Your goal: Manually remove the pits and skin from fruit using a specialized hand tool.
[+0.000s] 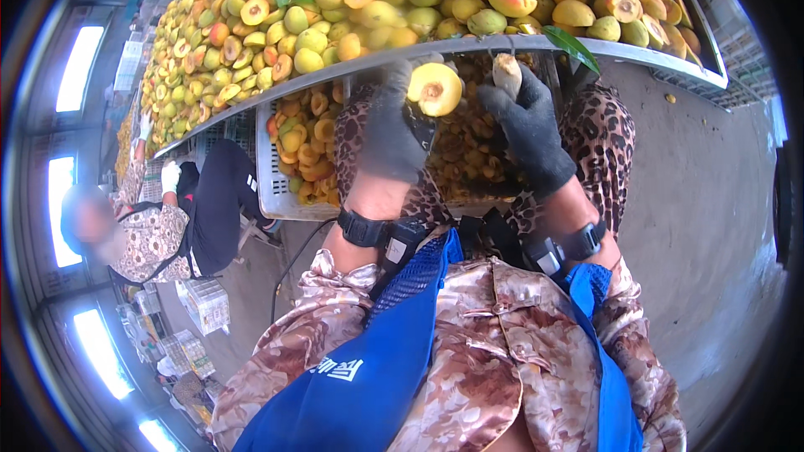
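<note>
My left hand (392, 130), in a dark glove, is closed on a halved yellow peach (436, 89). The peach's cut face is turned up and shows a round hollow in the middle. My right hand (529, 130), gloved in dark grey, grips a small tool with a pale, rounded, wood-like end (507, 73) sticking up past the fingers. The rest of this tool is hidden in the glove. Both hands are raised just in front of the near metal edge (335, 71) of a table. Below them, between my knees, a white crate (270, 176) holds cut peach pieces (311, 138).
Whole and halved peaches (402, 0) lie heaped on the table, and a green leaf (572, 48) hangs over its edge. At the left sits a co-worker (167, 230) wearing white gloves. Stacked crates (203, 305) stand behind. A dark cord (289, 272) runs across the floor.
</note>
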### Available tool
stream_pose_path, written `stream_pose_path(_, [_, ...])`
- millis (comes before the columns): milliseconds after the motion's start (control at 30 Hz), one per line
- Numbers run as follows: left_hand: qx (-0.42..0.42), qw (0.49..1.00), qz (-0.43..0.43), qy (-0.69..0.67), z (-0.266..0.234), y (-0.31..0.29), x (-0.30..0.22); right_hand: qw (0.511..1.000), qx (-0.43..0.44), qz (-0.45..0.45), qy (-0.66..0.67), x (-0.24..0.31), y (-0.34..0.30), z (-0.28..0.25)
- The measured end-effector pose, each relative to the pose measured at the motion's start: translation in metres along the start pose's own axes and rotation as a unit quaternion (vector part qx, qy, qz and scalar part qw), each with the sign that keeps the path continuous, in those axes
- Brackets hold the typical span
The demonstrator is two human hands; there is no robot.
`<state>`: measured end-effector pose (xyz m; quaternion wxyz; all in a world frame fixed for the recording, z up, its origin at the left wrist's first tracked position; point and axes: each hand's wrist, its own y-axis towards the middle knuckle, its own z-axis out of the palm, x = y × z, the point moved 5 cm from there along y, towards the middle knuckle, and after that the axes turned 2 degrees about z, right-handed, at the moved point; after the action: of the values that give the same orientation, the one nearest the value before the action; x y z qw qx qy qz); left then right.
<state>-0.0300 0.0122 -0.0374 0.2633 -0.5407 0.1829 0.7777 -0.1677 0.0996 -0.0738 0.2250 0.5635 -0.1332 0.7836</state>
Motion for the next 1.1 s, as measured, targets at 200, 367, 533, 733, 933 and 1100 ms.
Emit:
stream_pose_path(200, [-0.011,0.949,0.142,0.280,-0.007,0.007,-0.012,0.983,0.133,0.130,0.008,-0.028,-0.016,0.023])
stream_pose_path(367, [0.039,0.810,0.261,0.524,0.019,0.002,-0.027,0.974,0.148,0.169,0.018,-0.017,-0.015,0.032])
stream_pose_path(533, [0.029,0.852,0.281,0.440,0.005,0.007,-0.014,0.981,0.150,0.117,0.031,-0.032,-0.009,0.035])
stream_pose_path(733, [0.003,0.828,0.303,0.471,0.019,-0.002,-0.026,0.995,0.081,-0.036,-0.039,-0.020,-0.012,0.043])
stream_pose_path(933, [-0.081,0.962,0.173,0.195,0.009,0.005,-0.009,0.994,0.104,0.009,-0.014,-0.030,-0.008,0.046])
stream_pose_path(1100, [-0.065,0.983,0.095,0.140,0.027,0.006,-0.016,0.990,0.122,0.068,-0.018,-0.032,-0.005,0.042])
